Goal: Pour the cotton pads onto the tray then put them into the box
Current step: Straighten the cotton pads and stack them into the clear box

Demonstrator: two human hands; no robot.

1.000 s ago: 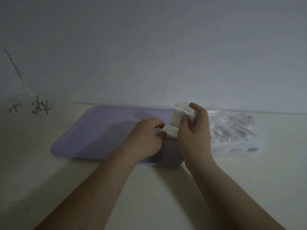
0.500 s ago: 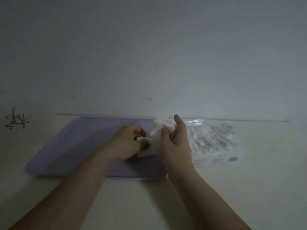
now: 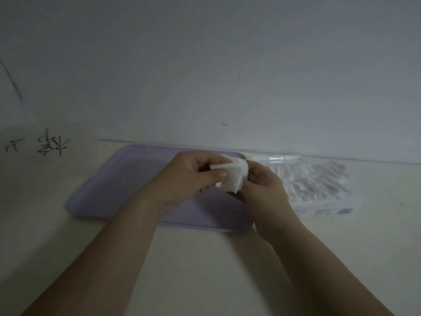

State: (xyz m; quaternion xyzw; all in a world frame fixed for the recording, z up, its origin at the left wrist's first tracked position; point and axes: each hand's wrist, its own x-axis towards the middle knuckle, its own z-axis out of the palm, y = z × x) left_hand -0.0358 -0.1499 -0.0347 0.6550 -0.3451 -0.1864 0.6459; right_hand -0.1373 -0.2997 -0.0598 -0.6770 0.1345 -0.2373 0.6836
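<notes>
A pale cream desk [image 3: 205, 281] fills the lower half of the room's view, dim and bare-looking in this light. Behind it rises a plain grey-white wall [image 3: 205, 53], meeting the desk along a thin straight seam [image 3: 341, 159]. Off to the left are black handwritten scribbles [image 3: 53, 142], with a smaller one [image 3: 14, 145] just beside them. A dark slanting line [image 3: 11, 80] runs above. One tiny dark speck [image 3: 225, 124] and a faint short scratch [image 3: 239, 76] mark the wall

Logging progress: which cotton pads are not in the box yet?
The small stack gripped by the left hand and right hand over the purple tray; the other pads lie heaped in the clear box.
</notes>
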